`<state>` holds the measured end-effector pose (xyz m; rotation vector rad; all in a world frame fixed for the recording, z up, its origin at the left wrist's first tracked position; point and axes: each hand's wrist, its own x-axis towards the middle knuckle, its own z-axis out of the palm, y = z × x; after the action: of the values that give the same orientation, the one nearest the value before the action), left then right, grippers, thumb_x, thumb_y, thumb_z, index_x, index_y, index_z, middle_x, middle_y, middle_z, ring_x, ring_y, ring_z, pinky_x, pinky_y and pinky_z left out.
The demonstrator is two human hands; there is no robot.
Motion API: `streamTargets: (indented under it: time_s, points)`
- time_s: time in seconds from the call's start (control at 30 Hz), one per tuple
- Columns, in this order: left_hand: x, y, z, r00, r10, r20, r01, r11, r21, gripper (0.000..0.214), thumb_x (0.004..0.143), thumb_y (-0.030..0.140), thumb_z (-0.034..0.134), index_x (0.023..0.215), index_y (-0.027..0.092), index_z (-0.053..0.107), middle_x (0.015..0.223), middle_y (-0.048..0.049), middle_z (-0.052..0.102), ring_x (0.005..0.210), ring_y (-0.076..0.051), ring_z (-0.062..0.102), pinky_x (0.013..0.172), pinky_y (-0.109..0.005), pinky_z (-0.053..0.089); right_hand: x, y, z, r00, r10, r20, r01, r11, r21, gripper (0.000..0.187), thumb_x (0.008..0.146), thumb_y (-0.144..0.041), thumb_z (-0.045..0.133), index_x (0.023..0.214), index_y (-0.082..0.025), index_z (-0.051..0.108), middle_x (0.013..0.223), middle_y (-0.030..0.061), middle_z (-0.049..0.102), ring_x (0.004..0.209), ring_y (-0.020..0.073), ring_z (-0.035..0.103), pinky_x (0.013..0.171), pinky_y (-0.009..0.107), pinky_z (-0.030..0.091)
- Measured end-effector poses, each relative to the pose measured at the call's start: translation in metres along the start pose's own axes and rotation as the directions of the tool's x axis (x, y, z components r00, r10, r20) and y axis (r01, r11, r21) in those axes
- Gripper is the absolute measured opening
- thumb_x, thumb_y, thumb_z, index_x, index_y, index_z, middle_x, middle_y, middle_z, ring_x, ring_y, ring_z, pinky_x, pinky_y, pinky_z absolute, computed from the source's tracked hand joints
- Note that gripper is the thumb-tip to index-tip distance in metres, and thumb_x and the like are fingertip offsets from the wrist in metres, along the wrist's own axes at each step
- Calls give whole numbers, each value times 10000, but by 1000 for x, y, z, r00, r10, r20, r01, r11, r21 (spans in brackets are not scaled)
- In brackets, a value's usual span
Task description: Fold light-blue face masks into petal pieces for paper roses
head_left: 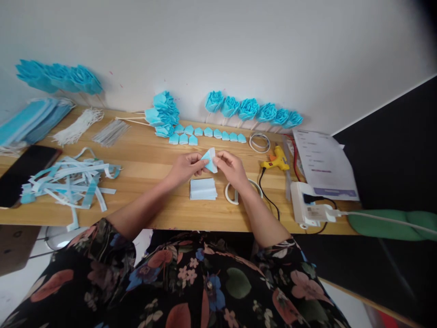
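Between my two hands is a small folded piece of light blue mask fabric (210, 160), with a pale flap along its right side. My left hand (187, 166) pinches its left corner between thumb and fingers. On the right edge, the fingertips of my right hand (232, 167) are closed. Just below lies a stack of pale blue fabric rectangles (203, 189). Beyond my hands, several folded blue pieces (217, 133) sit in rows. White-rimmed scissors or a similar looped tool (232, 198) lies partly hidden under my right wrist.
Blue fabric roses (248, 109) lean along the wall. A yellow glue gun (277, 159), tape roll (259, 142), power strip (302, 205) and paper sheet (326, 164) are at right. Cut strips (68, 175), a phone (25, 173), wires (111, 132) and masks (34, 120) lie at left.
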<state>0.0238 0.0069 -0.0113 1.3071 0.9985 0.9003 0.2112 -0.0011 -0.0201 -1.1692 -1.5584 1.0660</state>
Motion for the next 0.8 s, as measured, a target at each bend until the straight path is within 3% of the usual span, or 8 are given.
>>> streamTargets:
  time_s: [0.1, 0.17, 0.27, 0.37, 0.5, 0.6, 0.7, 0.8]
  points:
    - [2, 2, -2, 999, -23, -34, 19, 993, -117, 341, 728, 439, 768, 676, 147, 600, 619, -11, 650, 506, -80, 533, 513, -219, 425, 1, 0, -5, 990, -111, -87, 111, 994, -5, 285, 905, -405, 593, 1138, -253, 656, 1065, 49, 705, 993, 198, 642, 823, 333, 523]
    - [2, 2, -3, 998, -39, -57, 28, 983, -180, 340, 720, 422, 780, 666, 147, 590, 611, -8, 648, 491, -74, 529, 504, -216, 415, 2, 0, -9, 971, -229, -67, 223, 971, -81, 349, 898, -337, 611, 1244, -296, 627, 1311, 58, 637, 1239, 230, 565, 944, 383, 519]
    - [1, 3, -3, 997, -62, -44, 50, 972, -228, 329, 719, 400, 787, 665, 144, 587, 596, 1, 635, 477, -68, 524, 502, -213, 406, 0, -2, -10, 935, -353, 31, 351, 911, -214, 410, 887, -242, 621, 1280, -356, 619, 1476, 13, 519, 1407, 241, 430, 1115, 470, 424]
    - [0, 2, -1, 998, -60, -25, 53, 974, -222, 318, 732, 396, 779, 682, 140, 596, 590, 5, 625, 484, -70, 531, 510, -215, 404, -1, -5, -9, 921, -380, 87, 388, 877, -283, 370, 879, -191, 622, 1201, -366, 673, 1495, -8, 496, 1431, 248, 404, 1191, 520, 325]
    - [0, 1, 0, 999, -46, -22, 41, 983, -179, 325, 743, 416, 763, 687, 138, 605, 567, 8, 606, 492, -77, 530, 507, -217, 397, 0, -3, -6, 923, -371, 107, 386, 889, -248, 201, 870, -212, 659, 1004, -338, 741, 1466, -4, 515, 1403, 255, 435, 1087, 490, 442]
    - [0, 0, 0, 999, -17, -34, 12, 992, -125, 333, 748, 431, 746, 672, 137, 608, 565, 7, 603, 490, -75, 519, 507, -218, 397, 1, -1, -5, 927, -368, 77, 375, 898, -228, 80, 875, -267, 682, 906, -297, 749, 1407, 25, 561, 1348, 251, 495, 1087, 476, 431]
    - [-1, 1, 1, 998, 36, -58, -40, 997, -64, 324, 752, 434, 729, 666, 142, 617, 567, 10, 599, 495, -76, 513, 510, -220, 401, 2, 3, -4, 942, -333, 35, 333, 922, -195, 83, 885, -316, 679, 886, -262, 742, 1338, 55, 603, 1298, 243, 540, 1123, 460, 386]
    - [-1, 1, 2, 995, 74, -73, -75, 997, -20, 310, 753, 429, 718, 660, 149, 623, 566, 15, 590, 500, -76, 501, 518, -221, 407, 2, 9, -1, 971, -239, 15, 239, 967, -90, 131, 884, -361, 668, 877, -241, 722, 1286, 61, 629, 1229, 231, 587, 1068, 412, 434]
